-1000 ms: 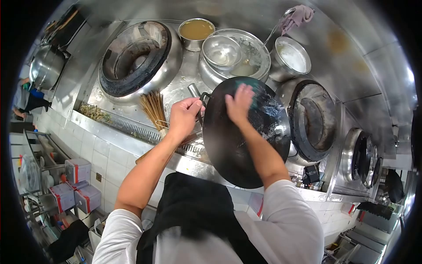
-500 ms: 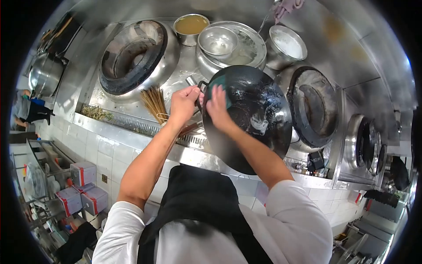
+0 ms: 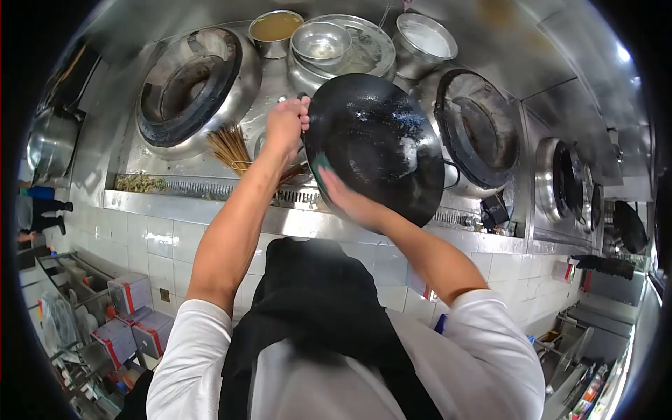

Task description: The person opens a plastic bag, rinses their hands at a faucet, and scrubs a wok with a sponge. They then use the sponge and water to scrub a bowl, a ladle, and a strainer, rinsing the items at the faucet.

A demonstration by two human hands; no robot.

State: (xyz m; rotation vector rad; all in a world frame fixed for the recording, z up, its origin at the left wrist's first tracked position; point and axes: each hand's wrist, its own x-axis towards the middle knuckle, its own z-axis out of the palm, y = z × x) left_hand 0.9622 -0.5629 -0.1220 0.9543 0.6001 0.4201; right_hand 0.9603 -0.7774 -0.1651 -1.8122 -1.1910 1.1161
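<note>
A large black wok (image 3: 378,140), wet and shiny inside, is held tilted over the steel counter. My left hand (image 3: 287,126) is closed round the handle at its left rim. My right hand (image 3: 343,192), slightly blurred, presses a green scouring pad (image 3: 321,168) against the wok's lower left inner edge. A second loop handle (image 3: 453,173) juts from the wok's right side. Left of the wok, a bamboo brush (image 3: 229,147) lies on the counter near my left forearm.
Ring-shaped burners stand at left (image 3: 189,87) and right (image 3: 479,129). Behind the wok are a pot of brownish liquid (image 3: 277,26), a steel bowl (image 3: 321,42) on a large round lid, and a pot of whitish liquid (image 3: 425,36). At far left stands another person (image 3: 45,206).
The scouring pad and my right hand have moved from the upper left of the wok's inside down to its lower left edge. The wok appears shifted left and up in view.
</note>
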